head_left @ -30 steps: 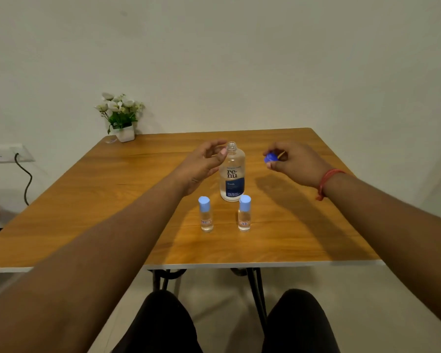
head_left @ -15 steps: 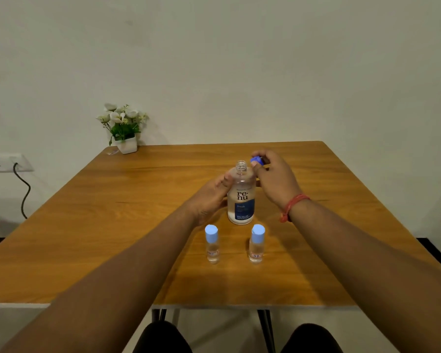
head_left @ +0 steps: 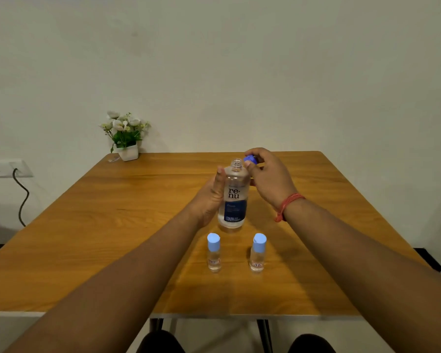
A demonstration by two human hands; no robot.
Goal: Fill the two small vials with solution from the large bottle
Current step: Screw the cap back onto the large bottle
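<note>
Two hands are working at the large bottle point(head_left: 234, 197), which is standing near the middle of the table point(head_left: 112, 225), nearer its far edge than its near one. The left hand point(head_left: 210, 197) is wrapping the bottle's body from the left side, thumb up along the shoulder; the right hand point(head_left: 267, 174) is pinching the dark blue cap point(head_left: 250, 159) in its fingertips just beside the bare threaded neck, so the bottle is sitting open. Both small vials point(head_left: 214, 252) point(head_left: 257, 250) are standing between the bottle and the table's near edge, well apart from each other and both wearing their light blue caps.

Judging the risks: the bottle is open and looks fairly full, so a hard squeeze or a hasty tilt could be sending solution over the wood. The vials (slim and top-heavy-looking) could be tipping if a forearm sweeps low over them, and pouring cannot be starting while they are capped.

The left fingers behind the bottle are hidden, the vials' fill levels are hard to read through clear walls, and whether the bottle's base is touching the table is unclear.
</note>
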